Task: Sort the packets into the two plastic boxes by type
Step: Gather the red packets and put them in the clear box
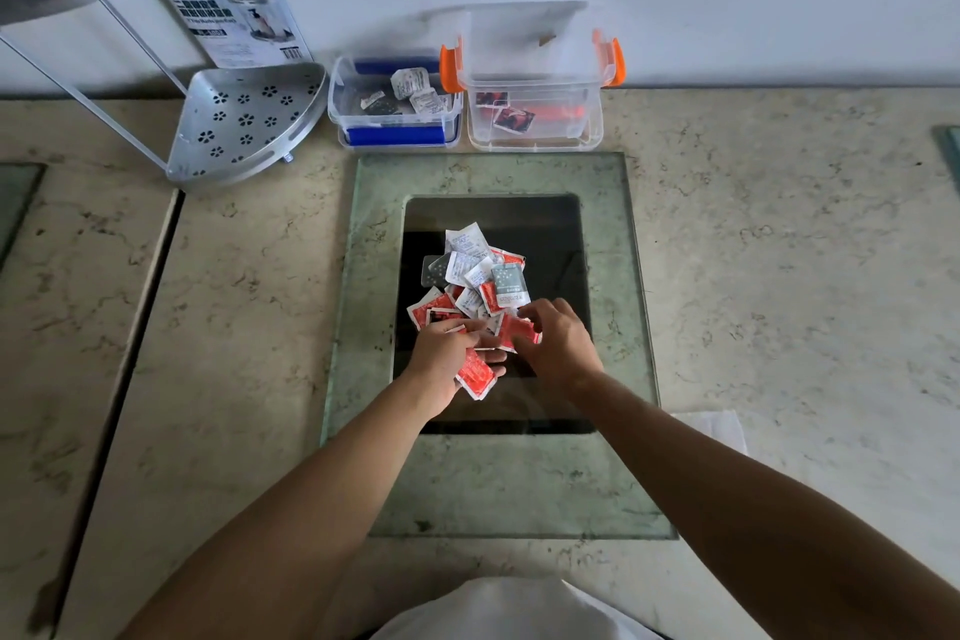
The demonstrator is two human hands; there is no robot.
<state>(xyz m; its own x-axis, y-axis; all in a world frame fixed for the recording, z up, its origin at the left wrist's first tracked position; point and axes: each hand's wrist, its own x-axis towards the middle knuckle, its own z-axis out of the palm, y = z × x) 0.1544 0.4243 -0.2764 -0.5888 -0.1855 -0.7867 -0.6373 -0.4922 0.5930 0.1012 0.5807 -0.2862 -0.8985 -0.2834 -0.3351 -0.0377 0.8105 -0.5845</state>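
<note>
The heap of small red and white foil packets (475, 276) lies on the dark glass panel (550, 234). My left hand (447, 359) grips a red packet (475, 374); my right hand (556, 338) pinches another red packet (519, 332). Beyond stand the blue-handled clear plastic box (395, 107) holding white packets and the orange-latched clear plastic box (535, 112) holding red ones.

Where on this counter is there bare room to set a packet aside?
Bare marble lies right of the orange-latched box and the glass panel. Crowded: the packet pile under both hands, and the far-left corner holding the metal shelf and blue box.
</note>
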